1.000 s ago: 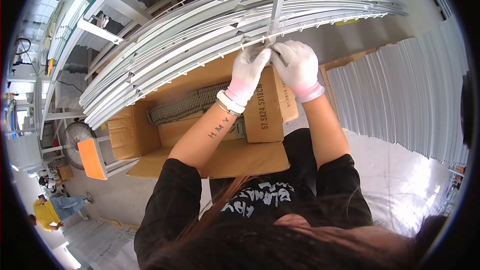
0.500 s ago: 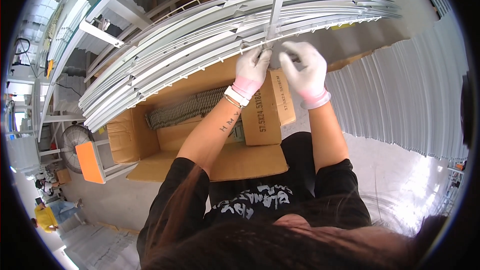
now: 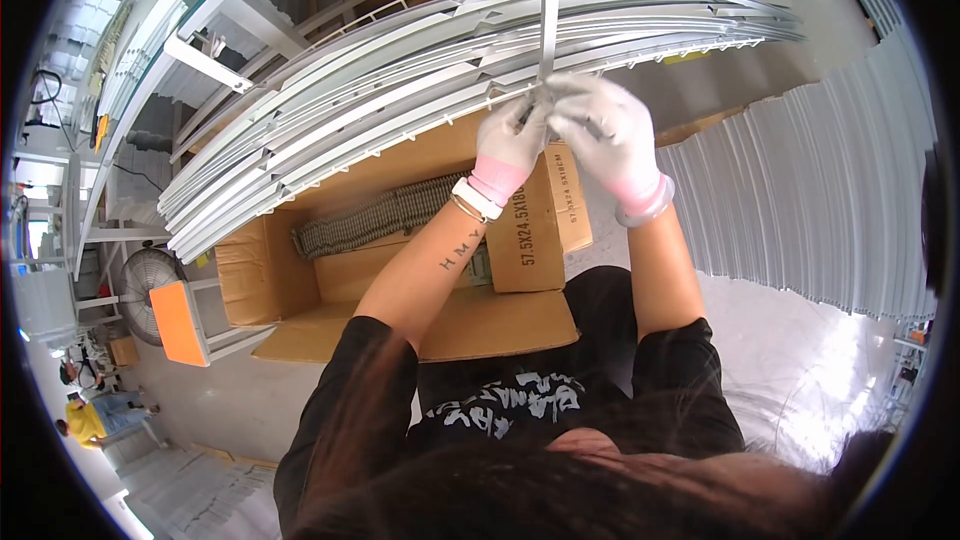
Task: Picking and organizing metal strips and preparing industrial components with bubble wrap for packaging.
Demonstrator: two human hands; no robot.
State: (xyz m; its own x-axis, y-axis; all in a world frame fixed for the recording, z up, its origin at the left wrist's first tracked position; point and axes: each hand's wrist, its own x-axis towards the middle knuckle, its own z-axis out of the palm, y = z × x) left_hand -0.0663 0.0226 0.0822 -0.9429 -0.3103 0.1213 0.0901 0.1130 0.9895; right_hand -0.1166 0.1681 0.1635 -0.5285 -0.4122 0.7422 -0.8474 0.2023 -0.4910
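My left hand (image 3: 513,132), in a white glove with a pink cuff, is closed around the lower end of a long, narrow white strip (image 3: 550,10). From there the strip extends away across the stacked strips. My right hand (image 3: 606,125), gloved alike, has its fingers curled together at that same end, against the left fingertips. Whatever small thing it may pinch there is hidden by the fingers. Below my hands is an open cardboard box (image 3: 255,280), holding rows of small grey ribbed pieces (image 3: 385,218) along its far side.
A white wire rack (image 3: 400,140) loaded with long pale strips spans the far side. Upright pale panels (image 3: 800,180) stand packed at right. To the left are an orange-topped stool (image 3: 180,324) and a floor fan (image 3: 148,295). A person in yellow (image 3: 86,422) is at far left.
My right hand has moved left to meet my left hand at the strip's end. The strip's far part has swung slightly left. My left hand has shifted a little nearer and right.
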